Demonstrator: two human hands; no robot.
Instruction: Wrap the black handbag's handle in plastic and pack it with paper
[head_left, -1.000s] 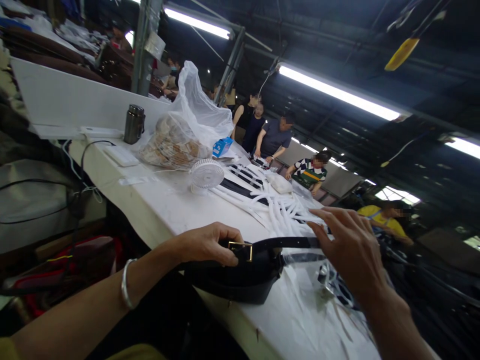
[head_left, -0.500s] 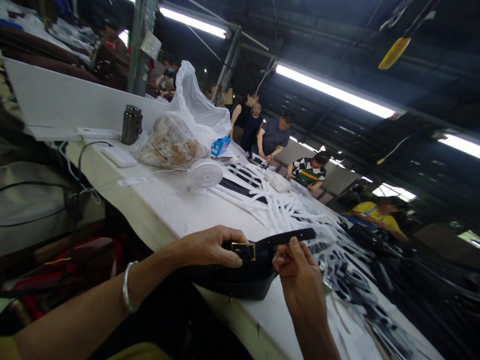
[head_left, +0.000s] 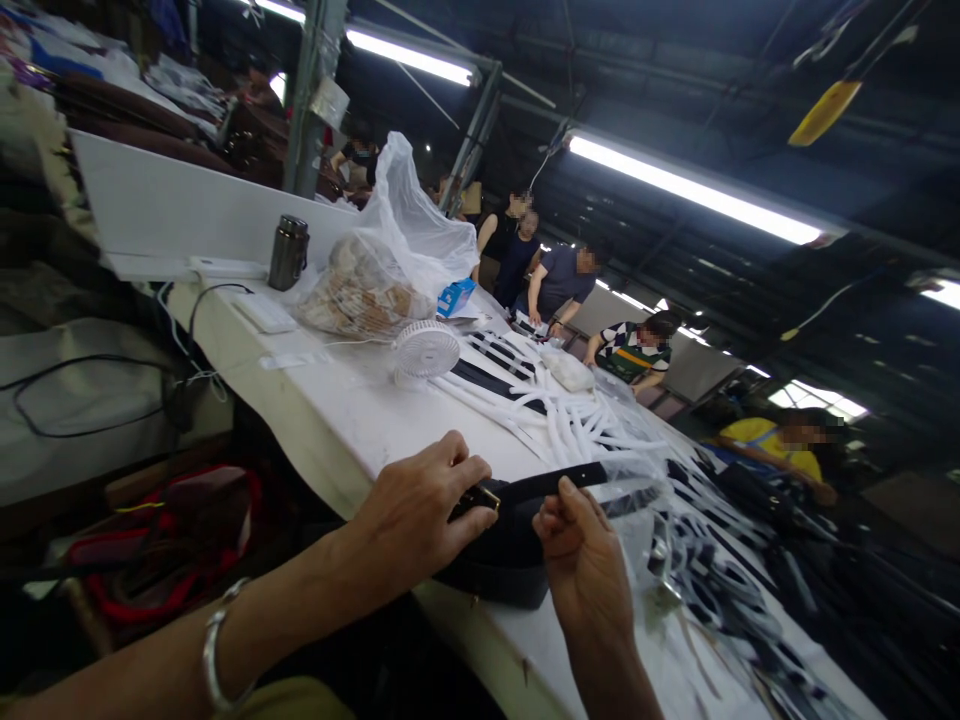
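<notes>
mostly, your left hand covers the buckle, so you see just a gold edge past your thumb. taking that buckle as the middle of the clock, the strap runs off toward 3 o'clock. you have the buckle end gripped between left thumb and fingers, while your right hand, at 4 o'clock, is closed with its fingertips pinching the strap near its free end. the black piece at 6 o'clock is partly behind your hands, and its shape is lost in shadow. your left forearm is cut off at the bottom edge.

half a second ago the buckle's gold frame showed nearly whole; now your left hand is turned with its back upward, hiding most of it. your right hand keeps its pinch on the strap.

at 11 o'clock on the white table stands a translucent plastic bag, its top bunched high, with brown and pale scraps in it; you can't tell what they are. just left of it stands a dark flask, lid on. the blue box sits at 12 o'clock, its contents out of sight.
</notes>
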